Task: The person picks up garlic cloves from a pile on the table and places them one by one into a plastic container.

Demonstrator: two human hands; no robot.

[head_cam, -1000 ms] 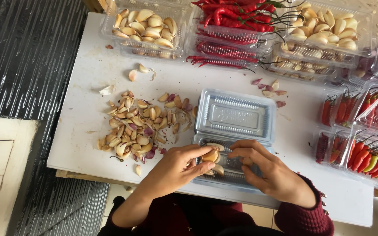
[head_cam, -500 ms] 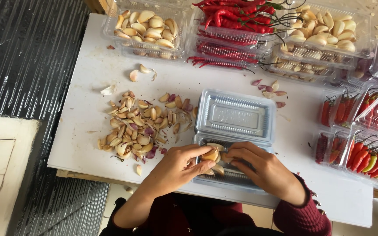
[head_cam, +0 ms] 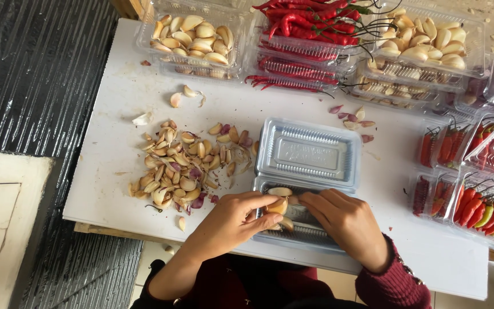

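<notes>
tray base [head_cam: 310, 232]: mostly under both hands | chilli packs [head_cam: 487, 212]: cut by right edge

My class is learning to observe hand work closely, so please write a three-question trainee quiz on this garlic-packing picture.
1. True or false: the clear hinged box lies open.
2. What does the left hand grip? A) chilli B) garlic cloves C) knife
3. Which side of the box is the loose garlic pile on?

Key: 1 true. 2 B. 3 The person's left; the right hand rests on the box tray.
</notes>
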